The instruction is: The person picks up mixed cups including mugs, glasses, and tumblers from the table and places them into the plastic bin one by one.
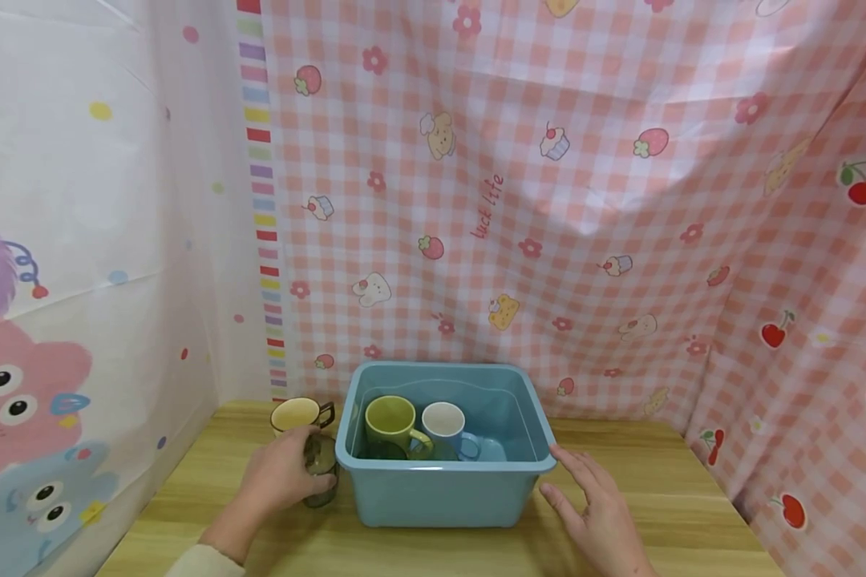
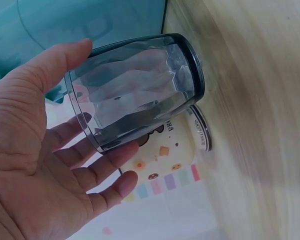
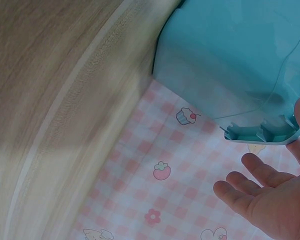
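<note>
My left hand holds a dark, see-through drinking glass near its rim, thumb on one side and fingers on the other. The glass is upright just left of a blue plastic bin; I cannot tell if its base touches the table. Behind this hand stands a mug with a cream inside and dark handle, partly hidden. My right hand touches the bin's right front rim corner with loosely extended fingers. In the bin are a green mug and a white-and-blue mug.
Dark and pale-blue see-through items lie low in the bin, partly covered by its front rim. Everything stands on a wood-grain table. A pink checked curtain hangs behind, and a white patterned curtain hangs at left.
</note>
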Available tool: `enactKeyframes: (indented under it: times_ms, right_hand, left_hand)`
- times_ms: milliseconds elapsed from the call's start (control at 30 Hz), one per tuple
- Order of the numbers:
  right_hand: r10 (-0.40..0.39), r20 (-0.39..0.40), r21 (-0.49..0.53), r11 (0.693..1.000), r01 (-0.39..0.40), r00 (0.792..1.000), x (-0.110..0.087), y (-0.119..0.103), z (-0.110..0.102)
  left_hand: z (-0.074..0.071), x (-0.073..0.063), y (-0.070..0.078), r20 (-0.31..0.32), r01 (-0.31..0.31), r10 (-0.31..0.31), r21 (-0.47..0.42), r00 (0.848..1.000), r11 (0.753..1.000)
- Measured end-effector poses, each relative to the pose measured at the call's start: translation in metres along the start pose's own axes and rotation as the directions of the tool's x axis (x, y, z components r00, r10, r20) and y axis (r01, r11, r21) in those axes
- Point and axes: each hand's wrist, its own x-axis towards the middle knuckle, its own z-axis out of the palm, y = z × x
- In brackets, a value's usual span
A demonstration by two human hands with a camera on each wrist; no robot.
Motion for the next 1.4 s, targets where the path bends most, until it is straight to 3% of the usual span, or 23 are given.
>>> enactKeyframes:
  times_ms: [300,667,1000,1400]
  right_hand:
    - [0.014,0.008,-0.003,1.000,-0.014,1.000,0.000,0.000,0.000]
    - [0.000,0.009,-0.008,1.000,0.000,1.000,0.001,-0.001,-0.001]
    - [-0.013,-0.006,-0.008,1.000,0.013,1.000,0.001,-0.001,-0.001]
    - [-0.025,-0.007,-0.009,1.000,0.025,1.000,0.001,-0.001,-0.001]
  left_hand:
    - [-0.011,-0.003,0.000,-0.021,-0.017,0.017,0.013,1.000,1.000]
    - [-0.025,-0.007,0.001,-0.039,0.008,-0.008,-0.001,0.999,1.000]
    - [-0.042,-0.013,0.003,-0.101,0.001,-0.004,-0.023,0.995,1.000]
    - [-0.057,-0.015,0.003,-0.109,0.031,-0.033,-0.015,0.993,0.999]
